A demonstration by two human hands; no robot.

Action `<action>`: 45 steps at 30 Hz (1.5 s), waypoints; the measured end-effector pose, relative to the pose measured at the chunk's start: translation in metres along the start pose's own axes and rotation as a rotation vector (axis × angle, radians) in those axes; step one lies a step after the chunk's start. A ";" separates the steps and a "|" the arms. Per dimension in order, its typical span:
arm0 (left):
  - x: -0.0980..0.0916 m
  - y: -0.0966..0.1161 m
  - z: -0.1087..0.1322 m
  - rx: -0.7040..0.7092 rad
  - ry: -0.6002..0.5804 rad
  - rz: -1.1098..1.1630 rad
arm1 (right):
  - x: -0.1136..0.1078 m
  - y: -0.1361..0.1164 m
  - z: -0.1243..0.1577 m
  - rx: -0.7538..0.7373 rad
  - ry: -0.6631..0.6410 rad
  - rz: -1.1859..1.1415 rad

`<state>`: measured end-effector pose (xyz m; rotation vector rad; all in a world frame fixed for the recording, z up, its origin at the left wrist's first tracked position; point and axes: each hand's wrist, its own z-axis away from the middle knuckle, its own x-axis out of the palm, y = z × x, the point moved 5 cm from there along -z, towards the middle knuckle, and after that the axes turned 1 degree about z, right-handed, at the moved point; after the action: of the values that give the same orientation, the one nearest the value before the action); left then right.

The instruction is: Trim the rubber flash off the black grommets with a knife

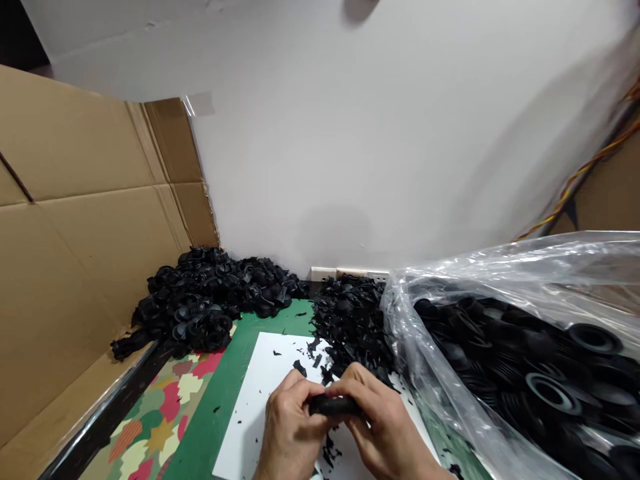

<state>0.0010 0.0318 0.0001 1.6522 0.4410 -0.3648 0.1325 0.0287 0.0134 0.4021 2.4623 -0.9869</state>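
Both my hands meet at the bottom centre over a white sheet (253, 413). My left hand (290, 430) and my right hand (383, 427) are closed round one black rubber part (334, 405), held between their fingertips. Black scraps (327, 453) lie on the sheet just under the hands. A pile of black trimmings (353, 327) sits just beyond my hands.
A heap of black ribbed rubber parts (215, 300) lies at the back left on the green mat (280, 320). A clear plastic bag (500, 313) full of black rubber parts fills the right. Cardboard (85, 220) walls the left; a white wall (375, 133) stands behind.
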 end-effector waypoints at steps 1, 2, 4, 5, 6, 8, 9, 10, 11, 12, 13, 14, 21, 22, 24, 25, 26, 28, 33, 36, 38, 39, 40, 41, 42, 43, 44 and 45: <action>-0.001 0.002 0.000 0.026 -0.004 -0.037 | 0.003 -0.001 0.001 -0.022 -0.013 0.047; -0.001 0.003 0.001 0.053 -0.003 -0.070 | 0.006 -0.001 0.002 -0.046 -0.022 0.098; -0.001 0.003 0.001 0.097 0.002 -0.118 | 0.009 -0.004 0.003 -0.107 -0.033 0.207; -0.001 0.003 0.000 0.102 0.004 -0.136 | 0.010 -0.006 0.003 -0.139 -0.042 0.261; 0.000 0.002 0.000 0.102 0.003 -0.153 | 0.010 -0.008 0.003 -0.173 -0.048 0.316; 0.001 0.002 0.000 0.100 -0.007 -0.188 | 0.011 -0.012 0.003 -0.232 -0.061 0.416; 0.002 0.002 0.000 0.101 -0.014 -0.203 | 0.011 -0.013 0.003 -0.252 -0.063 0.456; 0.002 0.003 0.000 0.106 -0.020 -0.214 | 0.011 -0.014 0.003 -0.267 -0.062 0.487; 0.003 0.004 0.000 0.117 -0.026 -0.216 | 0.012 -0.014 0.003 -0.276 -0.059 0.511; 0.003 0.005 0.000 0.133 -0.030 -0.212 | 0.012 -0.014 0.003 -0.281 -0.050 0.527; 0.003 0.006 0.000 0.154 -0.029 -0.204 | 0.011 -0.013 0.003 -0.278 -0.034 0.534; 0.003 0.006 0.001 0.180 -0.026 -0.193 | 0.010 -0.012 0.003 -0.264 -0.017 0.529; -0.001 0.003 -0.003 0.190 0.015 0.013 | -0.020 0.024 -0.004 0.291 0.162 0.057; -0.001 0.003 -0.003 0.177 0.015 0.048 | -0.022 0.031 -0.002 0.422 0.176 -0.038; -0.003 0.004 -0.004 0.161 0.017 0.112 | -0.019 0.044 0.002 0.645 0.164 -0.222; -0.003 0.005 -0.004 0.156 0.020 0.140 | -0.016 0.047 0.005 0.721 0.153 -0.303; -0.004 0.005 -0.004 0.154 0.019 0.166 | -0.012 0.050 0.006 0.771 0.142 -0.374; -0.005 0.005 -0.003 0.147 0.010 0.212 | -0.006 0.051 0.008 0.825 0.125 -0.469; -0.005 0.002 -0.004 0.168 0.007 0.269 | 0.000 0.045 0.008 0.862 0.048 -0.518; -0.006 0.002 -0.003 0.205 0.012 0.271 | 0.001 0.040 0.007 0.861 -0.006 -0.529; -0.006 0.001 -0.003 0.215 0.016 0.265 | 0.002 0.037 0.007 0.866 -0.033 -0.544; -0.006 0.001 -0.003 0.217 0.017 0.263 | 0.003 0.037 0.007 0.869 -0.046 -0.555; -0.006 0.001 -0.003 0.217 0.016 0.263 | 0.003 0.036 0.007 0.871 -0.059 -0.569; -0.006 0.001 -0.003 0.218 0.016 0.264 | 0.004 0.035 0.007 0.872 -0.069 -0.585; -0.006 0.001 -0.003 0.219 0.016 0.263 | 0.005 0.034 0.007 0.873 -0.076 -0.605; -0.007 0.001 -0.003 0.223 0.020 0.261 | 0.005 0.033 0.006 0.873 -0.078 -0.625; -0.007 0.002 -0.003 0.229 0.025 0.257 | 0.005 0.031 0.006 0.874 -0.080 -0.643; -0.008 0.003 -0.003 0.235 0.032 0.253 | 0.006 0.030 0.006 0.877 -0.080 -0.658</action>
<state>-0.0045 0.0343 0.0069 1.9192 0.2132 -0.2067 0.1424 0.0464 -0.0108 -0.2236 1.9728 -2.2908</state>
